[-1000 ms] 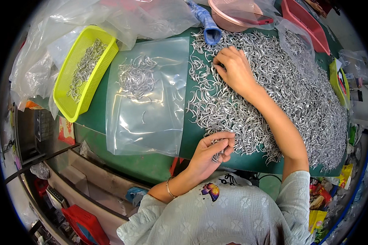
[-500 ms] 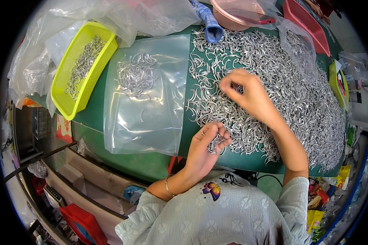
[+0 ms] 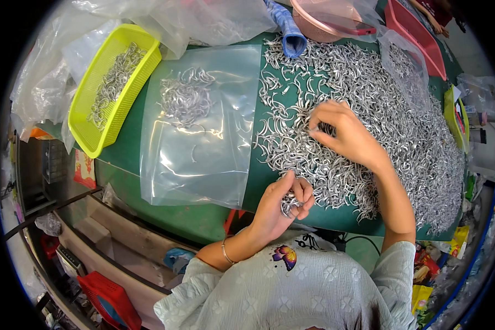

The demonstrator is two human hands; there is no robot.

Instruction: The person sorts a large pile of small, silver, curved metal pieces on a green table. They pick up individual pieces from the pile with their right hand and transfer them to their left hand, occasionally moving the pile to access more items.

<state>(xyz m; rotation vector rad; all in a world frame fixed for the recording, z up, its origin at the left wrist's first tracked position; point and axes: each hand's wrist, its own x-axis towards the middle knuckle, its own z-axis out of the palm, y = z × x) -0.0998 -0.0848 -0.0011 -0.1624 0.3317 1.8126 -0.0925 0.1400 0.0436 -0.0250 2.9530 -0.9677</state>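
A broad heap of small curved silver metal pieces (image 3: 401, 126) covers the right half of the green table. My left hand (image 3: 272, 206) is at the table's near edge, palm up, its fingers curled round several curved metal pieces (image 3: 289, 206). Over the left part of the heap, my right hand (image 3: 344, 135) has thumb and forefinger pinched together at the pieces. Whether a piece is between those fingertips is too small to tell. Left of the heap lies a flat clear plastic bag (image 3: 203, 176), with a small cluster of similar pieces (image 3: 186, 99) showing at its upper part.
A yellow-green basket (image 3: 118, 118) holding more pieces stands at the left. Large clear plastic sheeting (image 3: 220, 22) lies along the far left. A blue cloth sleeve (image 3: 295, 45), a pink bowl (image 3: 313, 25) and a red-pink tray (image 3: 423, 44) are at the back. Part of another person's arm (image 3: 432, 19) shows far right.
My right hand has shifted slightly right and nearer to me over the heap. The left hand's fingers have curled a little more around their pieces.
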